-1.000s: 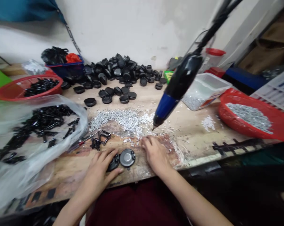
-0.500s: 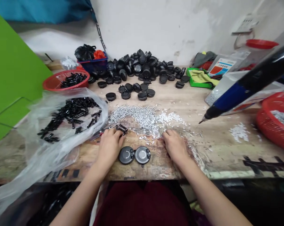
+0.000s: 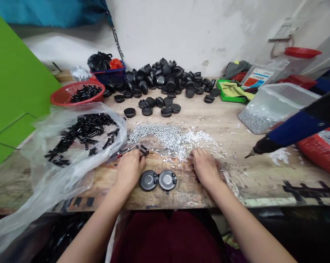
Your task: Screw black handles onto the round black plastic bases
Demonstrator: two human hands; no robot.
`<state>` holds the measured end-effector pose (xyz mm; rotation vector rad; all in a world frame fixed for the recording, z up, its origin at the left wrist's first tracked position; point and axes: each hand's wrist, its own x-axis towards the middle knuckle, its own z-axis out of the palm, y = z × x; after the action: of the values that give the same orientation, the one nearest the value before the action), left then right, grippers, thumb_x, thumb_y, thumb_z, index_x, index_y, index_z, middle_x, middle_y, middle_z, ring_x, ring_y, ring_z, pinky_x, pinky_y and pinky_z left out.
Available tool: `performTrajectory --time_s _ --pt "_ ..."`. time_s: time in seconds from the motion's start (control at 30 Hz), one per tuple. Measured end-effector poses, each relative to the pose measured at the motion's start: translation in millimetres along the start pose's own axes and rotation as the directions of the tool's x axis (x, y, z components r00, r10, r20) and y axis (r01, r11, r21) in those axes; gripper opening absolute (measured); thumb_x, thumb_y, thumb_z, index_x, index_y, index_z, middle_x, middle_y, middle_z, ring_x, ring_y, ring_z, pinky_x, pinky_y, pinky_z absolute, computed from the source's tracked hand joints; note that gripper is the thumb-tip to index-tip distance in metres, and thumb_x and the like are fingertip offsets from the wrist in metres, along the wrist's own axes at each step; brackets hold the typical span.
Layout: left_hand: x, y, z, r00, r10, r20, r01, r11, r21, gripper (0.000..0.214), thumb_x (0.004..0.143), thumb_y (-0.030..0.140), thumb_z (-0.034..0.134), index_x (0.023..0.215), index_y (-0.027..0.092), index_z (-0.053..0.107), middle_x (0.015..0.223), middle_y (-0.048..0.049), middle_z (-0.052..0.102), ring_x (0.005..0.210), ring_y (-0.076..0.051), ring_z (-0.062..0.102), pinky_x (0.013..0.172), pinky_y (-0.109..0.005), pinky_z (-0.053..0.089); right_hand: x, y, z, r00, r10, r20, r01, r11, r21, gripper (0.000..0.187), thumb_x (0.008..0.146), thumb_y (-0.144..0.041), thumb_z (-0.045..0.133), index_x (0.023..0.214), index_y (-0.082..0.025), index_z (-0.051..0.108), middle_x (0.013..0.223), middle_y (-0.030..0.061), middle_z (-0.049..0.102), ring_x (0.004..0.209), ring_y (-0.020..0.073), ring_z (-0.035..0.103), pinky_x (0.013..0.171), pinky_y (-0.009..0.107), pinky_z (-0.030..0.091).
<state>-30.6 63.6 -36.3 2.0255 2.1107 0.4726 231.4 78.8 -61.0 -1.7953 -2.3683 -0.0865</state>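
Note:
My left hand [image 3: 129,166] rests on the table with its fingers curled, right by a few black plastic parts [image 3: 143,149] and a thin rod with a red end. What its fingertips grip, if anything, is hidden. On the right, my right hand [image 3: 204,164] lies at the edge of the small white pieces [image 3: 199,137], fingers bent together; anything in them is too small to make out. Between the hands sits an opened round black case [image 3: 148,180], its two discs side by side. Just beyond is a heap of small silver pins [image 3: 156,133].
A powered screwdriver [image 3: 288,133] hangs in from the right. A plastic bag [image 3: 72,179] of black parts and a red basket [image 3: 55,98] stand left. Round black cases [image 3: 165,76] pile up by the wall. A clear tub [image 3: 260,117] and red basket [image 3: 315,149] are right.
The hanging screwdriver has swung right and down, away from my right hand. Both hands stay nearly in place, with only slight finger movement.

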Motion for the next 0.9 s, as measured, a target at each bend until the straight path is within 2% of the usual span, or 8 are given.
performTrajectory --time_s 0.13,0.3,0.4,0.5,0.6,0.67,0.77,0.9 --pt "10 -5 -4.5 0.994 -0.055 0.091 0.072 0.979 -0.190 0.013 0.075 0.024 0.055 0.086 0.020 0.061 0.073 -0.0036 0.066 0.066 -0.022 0.060 0.064 -0.030 0.041 -2 -8 -2 0.998 -0.041 -0.038 0.043 0.998 0.056 0.015 0.091 -0.011 0.044 0.086 -0.015 0.057 0.083 0.0099 0.060 0.078 0.0229 0.050 0.071 0.033 0.037" --pt "9 -9 -9.6 0.984 -0.109 0.143 0.159 0.898 -0.411 0.017 0.069 0.020 0.057 0.085 0.019 0.065 0.064 0.0002 0.061 0.060 -0.017 0.053 0.060 -0.028 0.037 -18 -24 -8 0.971 -0.222 -0.087 0.234 0.954 0.188 0.021 0.091 -0.007 0.041 0.090 -0.017 0.059 0.087 0.0081 0.059 0.081 0.0211 0.051 0.071 0.030 0.041" --pt "4 -6 -10.6 0.967 -0.156 0.200 0.245 0.782 -0.574 0.022 0.069 0.022 0.058 0.089 0.017 0.065 0.061 0.0019 0.056 0.055 -0.013 0.048 0.054 -0.025 0.034 -22 -33 -10 0.947 -0.292 -0.137 0.319 0.904 0.283 0.021 0.093 -0.009 0.041 0.098 -0.018 0.058 0.094 0.0074 0.061 0.090 0.0191 0.054 0.076 0.028 0.045" --pt "-1 -1 -9.9 0.932 -0.168 0.321 0.357 0.580 -0.733 0.033 0.074 0.028 0.055 0.104 0.015 0.060 0.063 0.0031 0.052 0.044 -0.009 0.039 0.043 -0.022 0.029 -21 -43 -12 0.929 -0.296 -0.224 0.366 0.823 0.434 0.021 0.094 -0.010 0.040 0.099 -0.017 0.058 0.096 0.0072 0.062 0.091 0.0164 0.057 0.079 0.026 0.048" --pt "-4 5 -9.4 0.895 -0.142 0.423 0.445 0.354 -0.823 0.039 0.076 0.026 0.053 0.113 0.013 0.054 0.067 0.0034 0.049 0.041 -0.006 0.034 0.038 -0.019 0.027 -17 -54 -19 0.924 -0.188 -0.333 0.373 0.638 0.674 0.015 0.092 -0.013 0.046 0.096 -0.017 0.060 0.089 0.0067 0.063 0.086 0.0162 0.060 0.077 0.028 0.050" --pt "-6 7 -10.3 0.881 -0.123 0.458 0.474 0.228 -0.851 0.038 0.077 0.023 0.054 0.114 0.013 0.052 0.069 0.0035 0.047 0.041 -0.005 0.035 0.036 -0.018 0.029 -13 -61 -26 0.943 -0.080 -0.322 0.317 0.501 0.805 0.010 0.089 -0.015 0.054 0.088 -0.019 0.062 0.083 0.0040 0.063 0.080 0.0153 0.061 0.074 0.028 0.050" --pt "-9 11 -15.0 0.872 -0.084 0.482 0.488 0.097 -0.867 0.035 0.079 0.018 0.056 0.113 0.015 0.053 0.072 0.0024 0.048 0.044 -0.004 0.036 0.036 -0.016 0.032 -9 -69 -35 0.979 0.084 -0.184 0.159 0.246 0.956 0.005 0.082 -0.017 0.065 0.079 -0.021 0.066 0.078 -0.0002 0.065 0.074 0.0126 0.061 0.070 0.025 0.049" --pt "-22 22 -27.5 0.879 -0.014 0.477 0.477 -0.037 -0.878 0.032 0.082 0.016 0.056 0.114 0.019 0.056 0.077 0.0015 0.050 0.048 -0.004 0.041 0.036 -0.017 0.041 -7 -78 -40 0.981 0.195 0.003 0.021 -0.121 0.992 0.008 0.075 -0.017 0.072 0.078 -0.024 0.069 0.075 -0.0037 0.066 0.067 0.0086 0.059 0.063 0.020 0.048"
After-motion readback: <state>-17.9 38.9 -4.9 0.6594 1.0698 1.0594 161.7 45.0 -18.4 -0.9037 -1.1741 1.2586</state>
